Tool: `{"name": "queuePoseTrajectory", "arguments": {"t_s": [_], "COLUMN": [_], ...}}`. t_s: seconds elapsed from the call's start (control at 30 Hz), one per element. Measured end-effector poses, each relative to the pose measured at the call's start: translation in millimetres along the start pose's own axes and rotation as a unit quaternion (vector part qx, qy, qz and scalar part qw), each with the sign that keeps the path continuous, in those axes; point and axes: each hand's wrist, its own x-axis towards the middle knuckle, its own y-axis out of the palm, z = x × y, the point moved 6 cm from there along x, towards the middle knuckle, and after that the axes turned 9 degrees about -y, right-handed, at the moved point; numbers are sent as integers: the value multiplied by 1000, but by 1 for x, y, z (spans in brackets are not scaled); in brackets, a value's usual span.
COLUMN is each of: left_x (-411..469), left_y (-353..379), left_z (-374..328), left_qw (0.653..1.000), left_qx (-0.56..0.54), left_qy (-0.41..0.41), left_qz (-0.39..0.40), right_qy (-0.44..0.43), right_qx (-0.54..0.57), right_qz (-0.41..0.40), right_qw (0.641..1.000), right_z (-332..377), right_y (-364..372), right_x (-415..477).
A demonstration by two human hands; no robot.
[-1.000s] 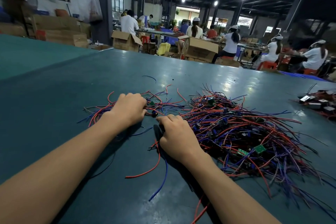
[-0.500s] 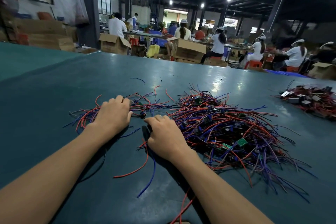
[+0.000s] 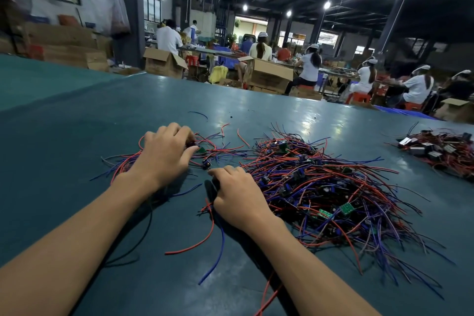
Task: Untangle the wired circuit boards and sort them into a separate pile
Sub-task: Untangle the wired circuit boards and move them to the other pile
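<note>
Wired circuit boards, two lots, on a teal tabletop; both hands engaged.
Large tangle of red and blue wires with small green boards lies right of centre. Small pile lies just left of it, a few strands bridging the two. Left hand sits on the small pile, fingers curled down onto its wires beside a green board. Right hand rests at the tangle's near-left edge, fingers tucked under; its grip cannot be told. Loose red wire and blue wire trail from beneath it. Third heap lies far right, well apart.
</note>
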Motion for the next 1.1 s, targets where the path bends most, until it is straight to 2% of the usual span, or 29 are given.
{"name": "queuePoseTrajectory", "arguments": {"t_s": [0.13,0.33,0.5,0.73,0.87,1.1], "left_x": [-5,-11,-13,-14,-14,-13], "left_y": [-16,-25,-34,-37,-37,-35], "left_z": [-19,-28,-31,-27,-27,-19], "left_qw": [993,979,968,956,954,956], "left_qx": [-13,-42,-132,-213,-215,-231], "left_qy": [98,153,180,166,168,124], "left_qz": [-71,-130,-116,-110,-120,-134], "right_qy": [2,8,12,3,5,9], "right_qx": [7,68,108,124,126,125], "right_qz": [-6,-25,-68,-114,-139,-155], "right_qw": [1000,997,992,986,982,980], "right_z": [0,1,2,1,1,0], "right_y": [-1,-7,-14,-16,-19,-22], "right_x": [0,-3,-8,-9,-9,-9]}}
